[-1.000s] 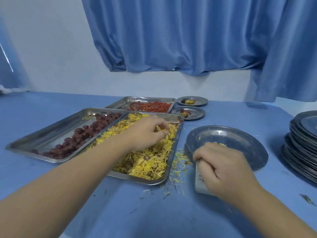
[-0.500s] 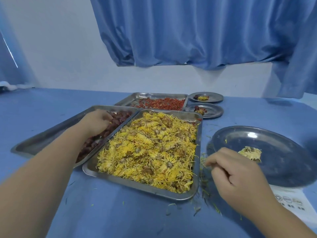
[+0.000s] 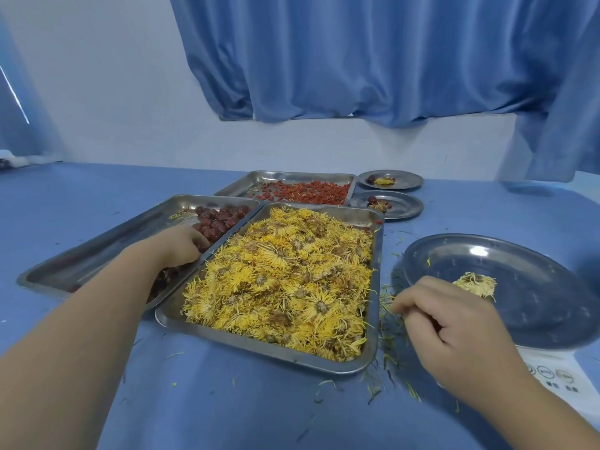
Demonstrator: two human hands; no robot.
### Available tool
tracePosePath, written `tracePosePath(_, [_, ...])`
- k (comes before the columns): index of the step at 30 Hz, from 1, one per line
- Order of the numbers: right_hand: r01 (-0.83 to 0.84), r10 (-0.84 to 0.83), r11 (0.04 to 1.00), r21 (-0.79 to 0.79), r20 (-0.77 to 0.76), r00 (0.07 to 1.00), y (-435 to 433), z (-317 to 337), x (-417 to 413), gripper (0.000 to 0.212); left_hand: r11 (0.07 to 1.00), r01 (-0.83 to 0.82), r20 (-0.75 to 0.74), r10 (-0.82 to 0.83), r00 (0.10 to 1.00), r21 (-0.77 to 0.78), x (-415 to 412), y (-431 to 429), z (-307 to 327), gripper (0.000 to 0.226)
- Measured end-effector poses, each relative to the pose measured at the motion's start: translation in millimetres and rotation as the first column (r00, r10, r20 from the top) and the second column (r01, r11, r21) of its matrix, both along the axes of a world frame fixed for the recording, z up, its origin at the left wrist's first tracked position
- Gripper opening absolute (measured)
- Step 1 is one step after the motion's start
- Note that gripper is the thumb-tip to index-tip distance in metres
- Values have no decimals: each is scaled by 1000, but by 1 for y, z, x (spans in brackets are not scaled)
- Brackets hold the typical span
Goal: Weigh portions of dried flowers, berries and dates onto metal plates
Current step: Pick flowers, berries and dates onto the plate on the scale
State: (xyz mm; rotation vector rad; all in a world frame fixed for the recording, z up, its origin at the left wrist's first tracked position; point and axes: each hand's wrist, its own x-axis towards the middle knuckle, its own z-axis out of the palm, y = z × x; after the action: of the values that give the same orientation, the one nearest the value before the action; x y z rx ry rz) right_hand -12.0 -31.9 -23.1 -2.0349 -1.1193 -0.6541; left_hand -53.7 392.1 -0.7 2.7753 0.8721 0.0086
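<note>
A person's left hand [image 3: 181, 245] is resting inside the dates tray [image 3: 97, 248], fingers curled down among the dark red dates [image 3: 220, 217]; the fruit is hiding the fingertips, so whether they are gripping one cannot be told. The right hand [image 3: 454, 329] is hovering low over the blue table [image 3: 227, 410], between the flower tray [image 3: 266, 347] and the large metal plate [image 3: 506, 271]. Its fingers are curling inward with the thumb close to the forefinger, and whether anything is pinched there cannot be told. Yellow dried flowers [image 3: 279, 280] are heaping the nearest tray, which is sitting just beside the dates tray. One single flower [image 3: 475, 284] is lying on the large plate, which is sitting on a white scale [image 3: 558, 375]. Loose petals [image 3: 386, 319] are littering the cloth beside the flower tray. Behind, red berries [image 3: 311, 194] are covering part of a third tray [image 3: 285, 177], and two small plates [image 3: 412, 181] are carrying mixed portions just to its right, below a blue curtain [image 3: 357, 60].
</note>
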Motion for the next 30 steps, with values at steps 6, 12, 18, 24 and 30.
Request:
tracePosePath(6, [12,-11,999,49,-9,1000,-1,0,2,23,987,-46,240,82,967,-151,-8,-2,0,26])
tracePosePath(12, [18,-13,994,108,-54,998,-3,0,6,25,987,47,482,33,876,-153,-18,-19,23,14])
tracePosePath(18, [90,29,916,390,-288,957,-11,14,8,29,953,264,543,-146,827,-147,-9,-92,54,10])
tracePosePath(24, [291,156,726,623,-562,812,-26,21,24,36,840,528,460,-421,782,-129,11,-191,73,14])
tracePosePath(30, [478,257,477,737,-637,727,-46,36,34,35,736,673,337,-619,709,-65,49,-268,60,12])
